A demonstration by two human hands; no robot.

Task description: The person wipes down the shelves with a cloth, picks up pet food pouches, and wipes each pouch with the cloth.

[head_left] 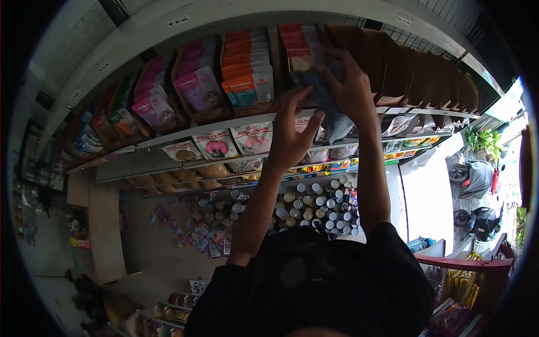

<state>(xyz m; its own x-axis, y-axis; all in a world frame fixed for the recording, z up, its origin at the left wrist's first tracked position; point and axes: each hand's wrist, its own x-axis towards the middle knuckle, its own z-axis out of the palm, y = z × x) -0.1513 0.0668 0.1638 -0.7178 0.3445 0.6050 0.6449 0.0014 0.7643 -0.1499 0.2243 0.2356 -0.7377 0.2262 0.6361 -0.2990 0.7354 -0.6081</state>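
Note:
A blue-grey cloth (335, 121) hangs in front of the upper shelf, its lower end dangling. My right hand (352, 90) is closed on the cloth's upper part, somewhat blurred. Just left of it, my left hand (293, 132) is raised with thumb and fingers apart, its fingertips close to or touching the cloth; contact is hard to make out. Directly behind the hands stands a box of red pouches (297, 48), partly hidden by cloth and fingers. Beside that box sits one with orange and teal pouches (250, 84).
Purple pouches (199, 90) and pink pouches (154, 109) fill boxes leftward; brown cardboard boxes (396, 70) line the right. Royal Canin packs (252, 137) hang below. Several cans (309, 213) and loose packets (208, 241) cover the floor. Motorbikes (483, 223) stand outside.

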